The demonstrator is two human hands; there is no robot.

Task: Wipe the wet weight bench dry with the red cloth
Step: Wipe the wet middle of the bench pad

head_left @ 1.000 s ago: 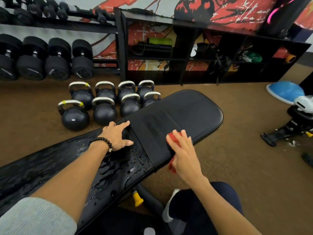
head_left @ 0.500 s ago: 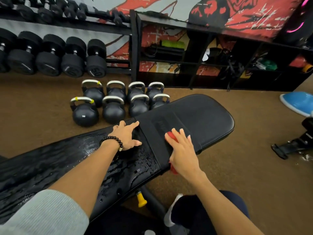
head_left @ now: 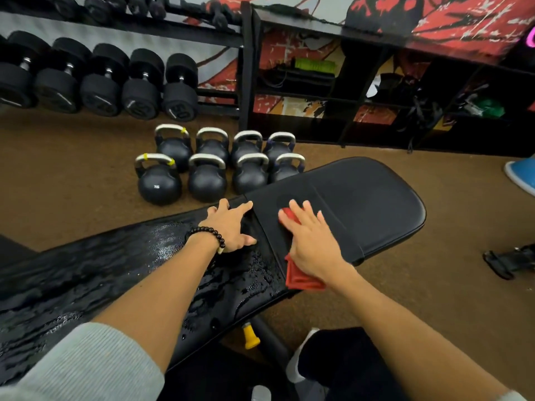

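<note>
The black weight bench (head_left: 373, 204) runs from lower left to centre right. Its long pad on the left glistens with water drops, and its short far pad looks dull and dry. My right hand (head_left: 311, 244) lies flat with straight fingers on the red cloth (head_left: 301, 274), pressing it onto the near part of the short pad beside the seam. Most of the cloth is hidden under the palm; a folded corner sticks out toward me. My left hand (head_left: 231, 227), wearing a black bead bracelet, rests flat on the wet pad just left of the seam.
Several black kettlebells (head_left: 207, 178) stand on the brown floor just beyond the bench. A dumbbell rack (head_left: 101, 82) and black shelving (head_left: 376, 96) line the wall. A blue dome (head_left: 521, 175) lies at far right. A yellow knob (head_left: 250, 338) sits under the bench, near my leg.
My right hand has slid the red cloth toward me and slightly left across the short pad, so more cloth shows below the palm. The left hand has stayed put.
</note>
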